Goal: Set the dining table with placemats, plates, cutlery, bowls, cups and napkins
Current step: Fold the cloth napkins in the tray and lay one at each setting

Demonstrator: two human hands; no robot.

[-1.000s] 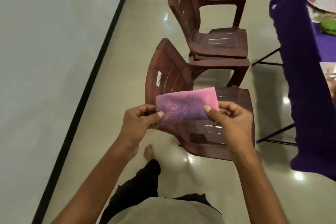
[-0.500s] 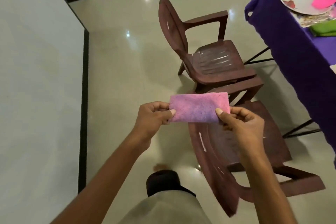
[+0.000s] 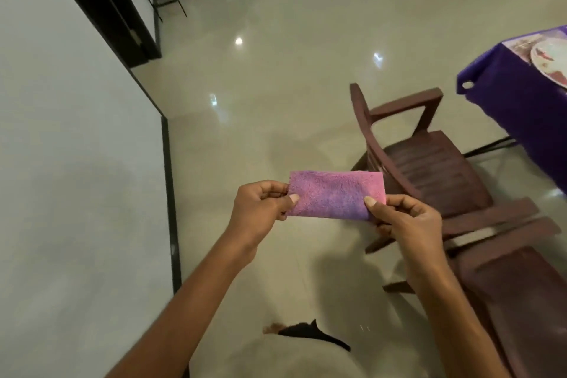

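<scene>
Both hands — left (image 3: 260, 209), right (image 3: 408, 221) — still pinch the folded napkin (image 3: 334, 198) taut, but the worktop (image 3: 521, 92) has slid further right — placing waits.

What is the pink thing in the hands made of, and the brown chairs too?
The pink napkin looks like soft microfibre or terry cloth: its surface is fuzzy and matte, and it lies folded flat. The brown chair looks like moulded plastic: one smooth piece with slats and a slight shine, though painted wood cannot be ruled out.
</scene>
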